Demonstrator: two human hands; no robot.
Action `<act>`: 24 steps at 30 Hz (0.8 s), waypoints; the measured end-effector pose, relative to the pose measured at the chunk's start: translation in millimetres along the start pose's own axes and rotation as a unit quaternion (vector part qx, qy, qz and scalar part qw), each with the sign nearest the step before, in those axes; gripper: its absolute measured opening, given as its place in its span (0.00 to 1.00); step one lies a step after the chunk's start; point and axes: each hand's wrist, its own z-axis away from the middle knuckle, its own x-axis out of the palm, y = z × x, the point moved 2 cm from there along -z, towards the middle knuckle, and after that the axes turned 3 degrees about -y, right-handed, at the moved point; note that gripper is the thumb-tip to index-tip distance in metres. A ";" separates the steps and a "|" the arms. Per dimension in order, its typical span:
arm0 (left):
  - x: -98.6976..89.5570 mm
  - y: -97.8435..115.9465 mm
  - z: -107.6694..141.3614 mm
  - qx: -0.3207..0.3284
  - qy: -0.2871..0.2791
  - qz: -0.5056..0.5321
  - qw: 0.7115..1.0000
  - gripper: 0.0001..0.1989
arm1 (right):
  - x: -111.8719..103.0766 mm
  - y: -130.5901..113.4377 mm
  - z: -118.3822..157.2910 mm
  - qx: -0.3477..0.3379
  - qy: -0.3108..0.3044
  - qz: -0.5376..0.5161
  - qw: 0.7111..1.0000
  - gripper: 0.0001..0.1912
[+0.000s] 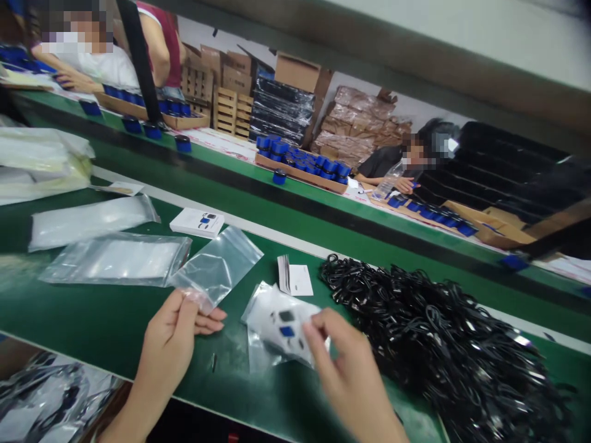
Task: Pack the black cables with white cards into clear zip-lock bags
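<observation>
My left hand (pixel 182 323) pinches one end of an empty clear zip bag (pixel 231 258) between thumb and fingers. On the right, my right hand (pixel 344 351) has its thumb and forefinger closed at the edge of a printed leaflet (pixel 284 326) in a clear bag. That bag rests over other clear bags on the green table. Just behind it stand a fanned-open small white booklet (pixel 284 275) and a white card (pixel 301 280). A stack of printed leaflets (pixel 197 223) lies beyond the empty bag. Packs of clear bags (pixel 122 258) lie left of it.
A large heap of black cables (pixel 443 332) covers the table's right side. A green conveyor (pixel 323 215) runs behind, with blue-and-black round items in cardboard trays (pixel 302 175) beyond. Co-workers sit across. An open container of bagged cables (pixel 55 394) is at lower left.
</observation>
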 end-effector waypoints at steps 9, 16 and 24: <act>19.1 12.0 18.4 0.071 0.019 -0.146 0.987 0.15 | 70.5 -17.6 27.5 -0.127 0.050 0.069 0.988 0.13; 17.9 22.9 15.2 0.105 0.071 -0.168 0.978 0.14 | 92.1 -15.9 43.7 -0.022 0.153 -0.056 0.986 0.11; 29.6 34.4 13.6 0.113 0.085 -0.128 0.982 0.18 | 133.9 -10.3 60.9 0.047 0.064 -0.264 0.961 0.06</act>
